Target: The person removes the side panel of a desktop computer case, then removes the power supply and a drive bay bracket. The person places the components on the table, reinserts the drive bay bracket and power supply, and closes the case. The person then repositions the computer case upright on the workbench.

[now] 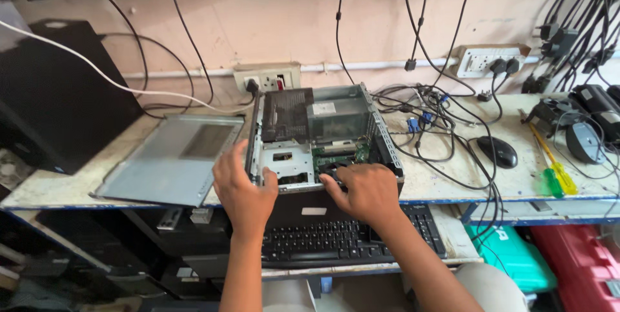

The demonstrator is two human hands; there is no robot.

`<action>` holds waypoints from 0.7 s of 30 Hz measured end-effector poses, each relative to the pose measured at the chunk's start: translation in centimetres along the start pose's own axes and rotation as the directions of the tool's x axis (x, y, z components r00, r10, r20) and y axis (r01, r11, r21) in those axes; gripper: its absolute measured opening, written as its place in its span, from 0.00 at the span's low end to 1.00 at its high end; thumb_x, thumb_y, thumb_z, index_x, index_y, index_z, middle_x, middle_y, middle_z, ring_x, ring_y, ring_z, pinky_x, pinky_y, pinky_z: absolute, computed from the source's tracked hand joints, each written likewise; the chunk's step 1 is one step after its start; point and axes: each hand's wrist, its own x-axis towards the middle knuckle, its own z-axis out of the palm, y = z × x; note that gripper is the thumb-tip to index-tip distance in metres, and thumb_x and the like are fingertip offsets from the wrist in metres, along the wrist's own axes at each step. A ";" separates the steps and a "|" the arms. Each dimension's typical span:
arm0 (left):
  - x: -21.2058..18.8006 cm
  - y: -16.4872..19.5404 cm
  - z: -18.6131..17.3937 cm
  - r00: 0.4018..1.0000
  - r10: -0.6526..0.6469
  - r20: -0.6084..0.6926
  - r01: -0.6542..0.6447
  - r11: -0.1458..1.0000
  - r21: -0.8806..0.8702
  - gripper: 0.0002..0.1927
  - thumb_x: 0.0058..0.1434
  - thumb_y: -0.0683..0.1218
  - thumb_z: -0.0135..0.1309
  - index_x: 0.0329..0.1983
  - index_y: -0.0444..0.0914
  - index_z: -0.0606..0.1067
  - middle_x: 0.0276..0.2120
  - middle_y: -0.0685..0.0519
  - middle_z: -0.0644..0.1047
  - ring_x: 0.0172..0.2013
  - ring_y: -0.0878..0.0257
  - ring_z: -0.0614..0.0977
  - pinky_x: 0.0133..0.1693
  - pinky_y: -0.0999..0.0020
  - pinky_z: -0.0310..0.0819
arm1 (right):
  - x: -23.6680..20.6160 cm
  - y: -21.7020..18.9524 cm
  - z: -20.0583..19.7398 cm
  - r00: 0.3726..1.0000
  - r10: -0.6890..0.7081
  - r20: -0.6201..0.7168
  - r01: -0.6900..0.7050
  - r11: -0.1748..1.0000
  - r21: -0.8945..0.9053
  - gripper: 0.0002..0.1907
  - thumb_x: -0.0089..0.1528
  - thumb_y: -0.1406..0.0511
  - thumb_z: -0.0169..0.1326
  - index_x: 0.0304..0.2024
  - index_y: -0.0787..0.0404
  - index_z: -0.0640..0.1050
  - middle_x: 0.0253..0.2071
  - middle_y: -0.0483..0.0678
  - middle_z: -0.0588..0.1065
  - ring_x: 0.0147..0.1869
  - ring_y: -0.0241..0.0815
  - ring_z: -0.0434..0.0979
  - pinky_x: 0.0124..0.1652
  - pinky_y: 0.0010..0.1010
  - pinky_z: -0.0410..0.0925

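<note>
— Hands first: where are they?

— Both on the open computer case (323, 134). My left hand (244, 190) curls over its near-left edge, thumb gripping the rim. My right hand (365, 190) lies palm-down, fingers reaching inside; whether they hold anything, I can't tell.

— Room around?

— Panel (173, 157) lies left of my left hand, keyboard (336, 241) under my wrists, cables (445, 131) right.

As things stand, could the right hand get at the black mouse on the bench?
Probably yes. The right hand rests on the open computer case, and the mouse lies to its right with only loose cables between them, nothing solid in the way.
</note>
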 end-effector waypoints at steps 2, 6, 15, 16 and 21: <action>-0.3 0.4 0.2 0.998 0.022 -0.059 -0.022 1.000 0.011 0.30 0.50 0.41 0.56 0.59 0.37 0.70 0.55 0.44 0.74 0.60 0.43 0.70 0.62 0.47 0.61 | 0.0 0.0 0.2 1.000 -0.013 -0.021 0.013 1.000 0.005 0.22 0.61 0.50 0.57 0.19 0.57 0.78 0.16 0.48 0.73 0.21 0.51 0.75 0.24 0.41 0.65; -0.2 0.1 0.5 0.964 0.161 -0.213 -0.153 0.987 0.051 0.25 0.50 0.39 0.54 0.54 0.34 0.68 0.54 0.44 0.72 0.61 0.43 0.68 0.64 0.45 0.58 | 0.0 0.0 0.4 0.999 -0.020 -0.038 0.020 1.000 -0.002 0.21 0.61 0.50 0.58 0.20 0.56 0.79 0.15 0.48 0.73 0.20 0.51 0.75 0.24 0.41 0.66; -1.9 -1.1 2.6 0.915 0.195 -0.353 -0.190 0.981 0.050 0.17 0.60 0.37 0.55 0.50 0.36 0.66 0.57 0.43 0.69 0.61 0.45 0.65 0.63 0.44 0.52 | -0.1 0.1 0.5 1.000 -0.002 -0.018 0.002 1.000 -0.001 0.22 0.61 0.50 0.58 0.19 0.56 0.79 0.16 0.48 0.73 0.20 0.51 0.74 0.24 0.41 0.65; -1.9 -1.2 2.7 0.914 0.191 -0.359 -0.189 0.981 0.039 0.16 0.60 0.37 0.55 0.50 0.36 0.66 0.57 0.43 0.69 0.61 0.45 0.65 0.63 0.45 0.53 | -0.1 0.1 0.4 1.000 -0.002 -0.016 0.002 1.000 0.000 0.22 0.61 0.50 0.58 0.19 0.56 0.79 0.16 0.48 0.73 0.20 0.51 0.74 0.24 0.41 0.65; -1.8 -0.4 1.9 0.941 0.152 -0.302 -0.150 0.988 0.028 0.18 0.58 0.36 0.56 0.51 0.37 0.67 0.59 0.43 0.68 0.63 0.44 0.63 0.64 0.44 0.52 | -0.2 0.3 0.4 1.000 0.006 0.006 -0.006 1.000 0.002 0.22 0.61 0.50 0.58 0.19 0.57 0.78 0.16 0.47 0.73 0.21 0.51 0.75 0.24 0.41 0.65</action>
